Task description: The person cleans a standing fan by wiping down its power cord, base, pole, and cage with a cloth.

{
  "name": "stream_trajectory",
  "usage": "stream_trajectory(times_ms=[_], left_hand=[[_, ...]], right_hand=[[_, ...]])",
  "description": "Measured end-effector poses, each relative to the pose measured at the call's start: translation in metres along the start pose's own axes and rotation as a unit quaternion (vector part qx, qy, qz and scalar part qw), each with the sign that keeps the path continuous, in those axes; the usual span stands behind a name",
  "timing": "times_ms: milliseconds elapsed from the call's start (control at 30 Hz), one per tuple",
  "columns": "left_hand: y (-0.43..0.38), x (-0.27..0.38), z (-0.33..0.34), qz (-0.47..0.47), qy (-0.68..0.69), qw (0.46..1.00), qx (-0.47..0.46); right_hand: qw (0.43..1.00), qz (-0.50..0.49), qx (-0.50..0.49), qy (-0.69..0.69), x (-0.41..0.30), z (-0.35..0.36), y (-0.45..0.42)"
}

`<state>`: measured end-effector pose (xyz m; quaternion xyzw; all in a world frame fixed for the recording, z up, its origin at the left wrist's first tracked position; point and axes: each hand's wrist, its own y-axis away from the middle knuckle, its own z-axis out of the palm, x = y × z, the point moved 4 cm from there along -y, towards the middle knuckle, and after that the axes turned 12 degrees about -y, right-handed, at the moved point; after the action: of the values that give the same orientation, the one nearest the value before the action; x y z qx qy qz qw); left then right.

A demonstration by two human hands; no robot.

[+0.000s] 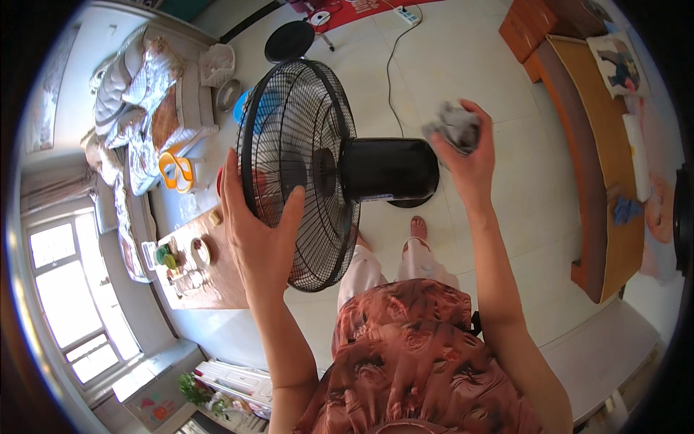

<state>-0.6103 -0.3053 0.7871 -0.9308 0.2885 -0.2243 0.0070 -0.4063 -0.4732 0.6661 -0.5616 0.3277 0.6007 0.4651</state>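
A black electric fan (pixel 388 169) stands in front of me, its round wire grille (pixel 293 163) turned to the left. My left hand (pixel 257 217) grips the grille at its front rim, fingers on the outer face and thumb across the wires. Right of the black motor housing, my right hand (pixel 469 146) holds a crumpled grey cloth (pixel 454 127) in the air, apart from the fan. The cloth is slightly blurred. Most of the fan's stand is hidden beneath the housing; part of a dark round base (pixel 409 203) shows below it.
A black cord (pixel 389 70) runs over the tiled floor to a power strip (pixel 406 15). A round black stool (pixel 290 42) stands beyond the fan. Left are a table (pixel 227 282) with dishes, an orange-backed chair (pixel 176 172) and a sofa (pixel 190 103). A long wooden cabinet (pixel 602 163) lines the right.
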Motion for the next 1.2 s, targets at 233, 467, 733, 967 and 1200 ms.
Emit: stream_trajectory(times_ms=[233,467,733,967,1200], left_hand=[[0.0,0.004,0.0,0.018,-0.063,0.998,0.006],[-0.005,0.004,0.007,0.116,-0.028,0.991,0.059],[0.004,0.009,-0.003,0.171,-0.041,0.968,0.178],[0.087,0.005,-0.003,0.299,0.158,0.886,0.316],[0.197,0.007,0.172,0.003,0.244,0.97,-0.021]], right_hand=[[0.888,-0.197,-0.361,0.207,-0.002,0.064,0.008],[0.958,-0.028,-0.249,0.137,-0.012,0.047,-0.008],[0.872,-0.2,-0.294,0.337,-0.025,0.037,0.036],[0.79,-0.308,-0.379,0.371,-0.022,0.049,0.075],[0.761,-0.114,-0.533,0.352,0.049,-0.054,0.096]])
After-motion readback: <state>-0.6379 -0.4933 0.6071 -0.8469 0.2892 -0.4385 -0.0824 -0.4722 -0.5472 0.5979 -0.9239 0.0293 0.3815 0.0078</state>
